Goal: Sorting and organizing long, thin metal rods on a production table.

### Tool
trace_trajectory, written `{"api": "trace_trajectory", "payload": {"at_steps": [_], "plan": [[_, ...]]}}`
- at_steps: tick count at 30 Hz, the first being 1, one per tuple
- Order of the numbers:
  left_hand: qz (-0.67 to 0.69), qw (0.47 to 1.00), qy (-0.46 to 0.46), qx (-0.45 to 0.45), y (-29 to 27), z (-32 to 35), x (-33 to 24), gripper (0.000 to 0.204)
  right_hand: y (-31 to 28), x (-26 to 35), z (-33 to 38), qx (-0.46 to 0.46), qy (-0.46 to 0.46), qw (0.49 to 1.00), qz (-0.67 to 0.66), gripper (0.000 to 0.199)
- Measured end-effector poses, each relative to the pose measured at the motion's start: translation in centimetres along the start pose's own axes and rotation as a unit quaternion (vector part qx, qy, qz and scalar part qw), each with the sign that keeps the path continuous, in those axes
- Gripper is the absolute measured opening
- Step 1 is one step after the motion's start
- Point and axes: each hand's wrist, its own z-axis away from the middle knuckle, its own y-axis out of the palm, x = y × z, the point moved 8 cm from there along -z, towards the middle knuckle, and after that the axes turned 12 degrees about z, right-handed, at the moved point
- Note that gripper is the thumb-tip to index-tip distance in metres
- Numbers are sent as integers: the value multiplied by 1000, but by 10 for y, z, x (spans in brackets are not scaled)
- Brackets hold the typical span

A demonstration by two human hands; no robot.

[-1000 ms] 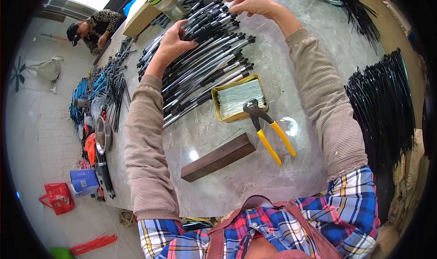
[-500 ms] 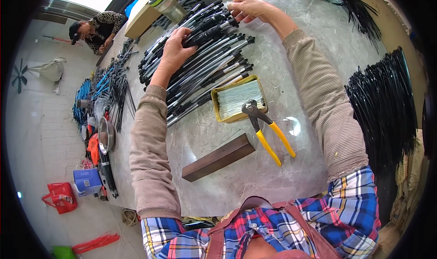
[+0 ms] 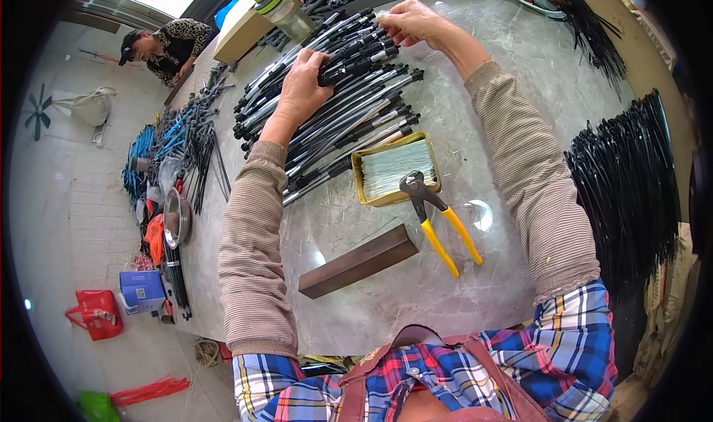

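Observation:
Silver-and-black rods (image 3: 349, 114) lie in a wide slanting pile on the grey table. My left hand (image 3: 301, 92) is closed over black parts among the upper rods. At the rods' far right ends, my right hand (image 3: 416, 23) has its fingers bent together by the black tips; what they pinch is too small to make out. Nearer me stands a yellow tray (image 3: 356, 177) filled with thin pale strips (image 3: 397, 166). End-cutting pincers with yellow handles (image 3: 462, 233) rest their dark jaws against its corner. A dark brown rectangular block (image 3: 360, 262) lies to their left.
A bottle with a green-banded lid (image 3: 286, 14) and a cardboard box (image 3: 241, 36) stand beyond the pile. Long black strands (image 3: 624, 184) hang at the right. Another person (image 3: 174, 47) is at the far left. A metal bowl (image 3: 176, 218) sits by the left edge.
The view has shifted slightly, so the table things appear a little lower and further right. My left hand stays on the rods; my right fingers have drawn closer together at the rod ends.

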Motion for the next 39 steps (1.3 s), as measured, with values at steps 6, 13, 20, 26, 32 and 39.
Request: {"api": "trace_trajectory", "payload": {"at_steps": [6, 13, 20, 26, 32, 39], "plan": [[-14, 998, -62, 0, -7, 2, -5, 52, -7, 10, -2, -17, -20, 999, 36, 31], [-19, 995, -83, -61, -64, 4, -12, 42, -28, 4, -2, -79, -26, 994, -75, 35], [-41, 964, -2, -262, -192, 31, -27, 32, -25, 43, 10, -72, -50, 987, -134, 28], [416, 758, -51, -500, -249, 87, -76, 26, 30, 180, 86, -176, -495, 841, 129, 57], [557, 663, -60, -496, -154, 118, -46, 18, 110, 200, 133, -108, -452, 779, 422, 66], [744, 507, -300, -315, -31, 147, -25, 27, 118, 122, 82, 93, -315, 810, 487, 36]]}}
